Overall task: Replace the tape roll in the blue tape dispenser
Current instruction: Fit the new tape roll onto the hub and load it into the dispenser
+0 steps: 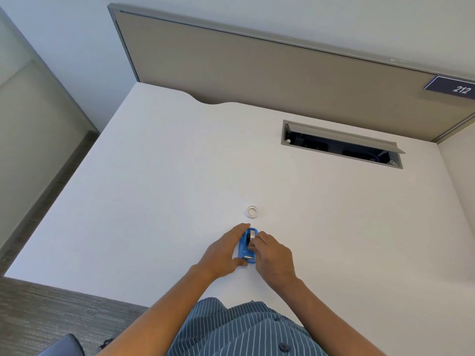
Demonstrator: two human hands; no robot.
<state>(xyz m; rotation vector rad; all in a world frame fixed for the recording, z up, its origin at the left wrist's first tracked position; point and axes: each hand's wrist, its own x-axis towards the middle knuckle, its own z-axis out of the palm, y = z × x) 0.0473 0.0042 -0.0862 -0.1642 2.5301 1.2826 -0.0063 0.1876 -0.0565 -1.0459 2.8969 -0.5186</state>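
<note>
**Roll at the cradle, dispenser braced**

While the left hand (223,253) cups the left flank of the blue tape dispenser (247,249), the right hand (273,255) works at its far end, fingers (253,245) bent and closed around a roll (249,237) that sits in or just above the cradle. Roll shows a dark hub and a pale rim; too small to tell whether it is fully seated. Left-hand fingers lie extended along the dispenser body, thumb at the near end by the metal cutter (248,257), steadying rather than pinching.

Dispenser rests flat on the white worktop (154,201), close to the near edge, in front of the person. A second ring (252,211), pale and thin-walled, lies flat just beyond the dispenser, apart from both hands. Whether it is the spent core or the fresh roll cannot be told.

Judgement: the step in hand is moving the roll at the cradle, either lifting it out or setting it in.

To do this well:
- keep the left hand pressing the base down so it does not slide;
- move the roll straight along the slots, hub level, not cocked to one side;
- keep fingertips clear of the cutter teeth;
- if seating, orient the free end to feed toward the cutter.
</note>
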